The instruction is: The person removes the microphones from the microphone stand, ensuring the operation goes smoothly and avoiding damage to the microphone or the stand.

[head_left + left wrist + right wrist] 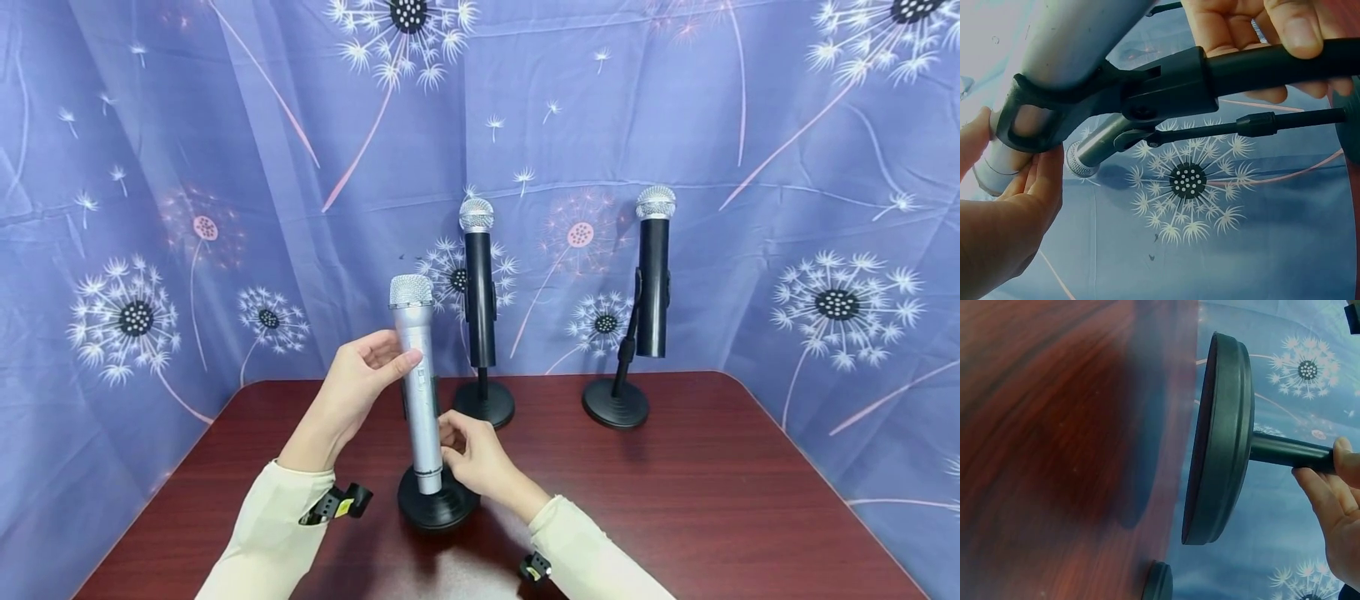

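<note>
A silver microphone (422, 392) stands nearly upright in the black clip (1166, 84) of a microphone stand. My left hand (356, 379) holds its upper body, thumb on the near side and fingers behind. Lower down, my right hand (480, 454) pinches the stand's pole (1288, 452) between thumb and fingers. The stand's round black base (1225, 444) is lifted off the tabletop, with a gap and a shadow showing in the right wrist view. In the head view, the microphone hides most of the pole.
Two more stands hold black microphones with silver heads, one behind the silver microphone (480, 292) and another to the right (654, 283). Both stand near the back edge of the dark red wooden table (720, 500). A blue dandelion-print curtain (750, 167) hangs behind and at the sides.
</note>
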The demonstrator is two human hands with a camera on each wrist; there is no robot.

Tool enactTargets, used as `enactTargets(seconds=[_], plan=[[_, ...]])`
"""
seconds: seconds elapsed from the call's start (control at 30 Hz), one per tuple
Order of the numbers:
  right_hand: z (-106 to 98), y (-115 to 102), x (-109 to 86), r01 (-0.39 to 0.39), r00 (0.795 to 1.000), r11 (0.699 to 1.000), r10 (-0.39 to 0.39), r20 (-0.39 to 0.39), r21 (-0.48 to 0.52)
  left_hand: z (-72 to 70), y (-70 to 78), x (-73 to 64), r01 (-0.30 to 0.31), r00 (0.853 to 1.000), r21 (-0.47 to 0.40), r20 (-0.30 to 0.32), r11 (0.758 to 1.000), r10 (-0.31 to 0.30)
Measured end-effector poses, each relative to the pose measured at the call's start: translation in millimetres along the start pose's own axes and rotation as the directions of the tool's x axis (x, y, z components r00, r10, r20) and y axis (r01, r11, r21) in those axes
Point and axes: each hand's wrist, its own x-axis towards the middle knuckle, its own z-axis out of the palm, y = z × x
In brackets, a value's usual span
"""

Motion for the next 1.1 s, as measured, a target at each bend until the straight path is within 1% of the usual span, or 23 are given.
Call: enactTargets(seconds=[0.2, 0.37, 0.43, 0.6, 0.67, 0.83, 1.1], plan=[[2, -2, -0.8, 0.002, 1.000, 1.000, -0.002, -0.003, -0.003, -1.5, 1.1, -0.7, -0.020, 1.000, -0.004, -0.010, 1.000, 0.020], [4, -1, -2.3, -0.033, 0.999, 0.999, 0.033, -0.001, -0.013, -2.1, 1.4, -1.4, -0.025, 1.000, -0.002, -0.011, 1.000, 0.025], [5, 1, -2.6, -0.035, 0.999, 0.999, 0.035, 0.000, -0.012, -2.5, 1.2, -1.3, -0.027, 1.000, 0.000, -0.010, 1.000, 0.027], [12, 27, -1.2, -0.033, 0.999, 0.999, 0.033, -0.015, -0.010, -3.1, 1.5, -0.5, -0.034, 0.999, -0.008, -0.017, 0.999, 0.034], [15, 37, -1.0, -0.046, 0.999, 0.999, 0.046, -0.018, -0.004, -3.0, 1.6, -0.3, -0.035, 0.999, -0.010, -0.020, 0.999, 0.035], [16, 43, -3.5, -0.070, 0.997, 0.997, 0.070, -0.012, 0.024, -2.9, 1.8, -0.5, -0.042, 0.999, -0.002, -0.030, 0.999, 0.042], [13, 43, -2.5, -0.057, 0.998, 0.998, 0.057, -0.022, 0.009, -2.8, 5.2, -1.7, -0.074, 0.997, -0.004, -0.030, 0.997, 0.074]])
